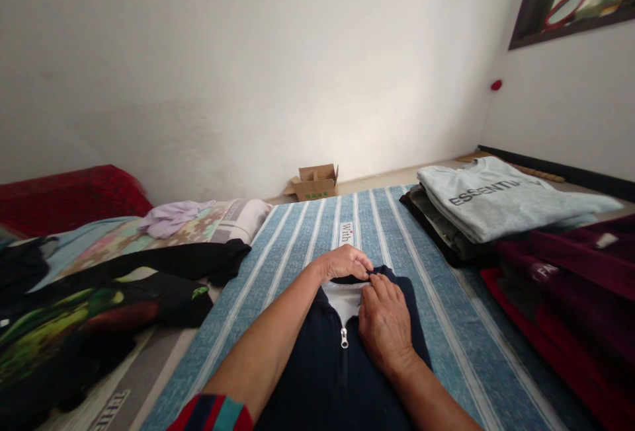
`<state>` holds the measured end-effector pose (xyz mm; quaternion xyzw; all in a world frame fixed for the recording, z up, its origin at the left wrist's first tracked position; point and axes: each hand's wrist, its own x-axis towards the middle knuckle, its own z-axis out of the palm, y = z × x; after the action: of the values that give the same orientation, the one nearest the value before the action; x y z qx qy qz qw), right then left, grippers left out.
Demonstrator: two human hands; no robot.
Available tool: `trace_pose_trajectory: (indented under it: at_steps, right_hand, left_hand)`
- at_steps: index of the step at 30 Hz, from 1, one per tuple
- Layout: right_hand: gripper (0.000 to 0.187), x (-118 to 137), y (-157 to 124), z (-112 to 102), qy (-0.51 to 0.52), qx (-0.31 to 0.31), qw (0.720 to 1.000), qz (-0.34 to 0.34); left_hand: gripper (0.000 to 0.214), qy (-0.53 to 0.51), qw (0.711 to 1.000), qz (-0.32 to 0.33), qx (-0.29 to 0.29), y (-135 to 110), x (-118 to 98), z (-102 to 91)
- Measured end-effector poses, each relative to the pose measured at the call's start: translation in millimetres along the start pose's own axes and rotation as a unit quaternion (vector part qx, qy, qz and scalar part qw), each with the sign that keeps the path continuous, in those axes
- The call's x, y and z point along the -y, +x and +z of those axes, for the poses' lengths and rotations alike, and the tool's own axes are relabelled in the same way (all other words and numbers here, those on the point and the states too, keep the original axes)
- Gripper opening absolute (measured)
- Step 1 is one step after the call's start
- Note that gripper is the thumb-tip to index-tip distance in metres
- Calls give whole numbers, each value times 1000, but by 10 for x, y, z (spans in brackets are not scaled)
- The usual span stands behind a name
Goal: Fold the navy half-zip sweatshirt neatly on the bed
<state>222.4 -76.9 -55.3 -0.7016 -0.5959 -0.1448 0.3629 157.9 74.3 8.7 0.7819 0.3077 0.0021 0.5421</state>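
Note:
A dark navy zip-neck top lies face up in front of me, its collar pointing away and its white inner lining showing at the neck. The silver zip pull hangs at the bottom of the neck opening. My left hand reaches over the far edge of the collar, fingers closed on it. Close beside it, my right hand rests on the right side of the collar, its fingertips pinching the collar edge near the left fingertips. The lower part of the top runs out of view.
The top lies on a blue striped bedspread. On the right are a stack with a grey sweatshirt and a maroon garment pile. Loose dark clothes and a lilac cloth lie left. A cardboard box stands by the wall.

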Motion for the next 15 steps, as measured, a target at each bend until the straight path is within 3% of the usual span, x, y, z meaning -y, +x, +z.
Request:
trace_pose_trajectory:
  at_steps: [9,15]
  right_hand:
    - [19,-10,-14,6,12,19,1000,0]
    - [17,-13,-15,9,10,13,1000,-2]
  left_hand:
    - [41,127,990,-61,-11,-188,81,-232]
    - [24,183,981,-61,1,-302,43,-275]
